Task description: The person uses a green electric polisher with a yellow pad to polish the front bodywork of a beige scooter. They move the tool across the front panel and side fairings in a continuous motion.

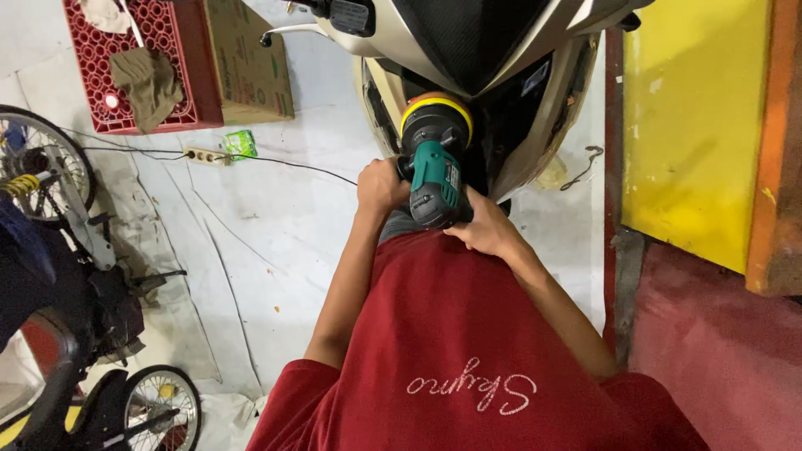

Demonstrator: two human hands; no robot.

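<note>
While we look straight down over our red shirt, both of our hands are wrapped around the green and black polisher, which sits just ahead of our chest and against the pale bodywork of the scooter. Our left hand is curled shut around the side handle that sticks out to the left of the tool's neck, and our right hand grips the rear of the dark body, fingers folded over it so that no gap shows. The tool's long axis runs away from us, from the right hand at its tail up to the round head, where the yellow backing pad with its orange rim meets the scooter's dark lower panel. So the working end lies forward of both sets of fingers, with the left hand the nearer of the two. A thin black cord trails off to the left across the white floor toward a power strip. A red crate stands near the floor's far left corner, and bicycle wheels line its left edge.
</note>
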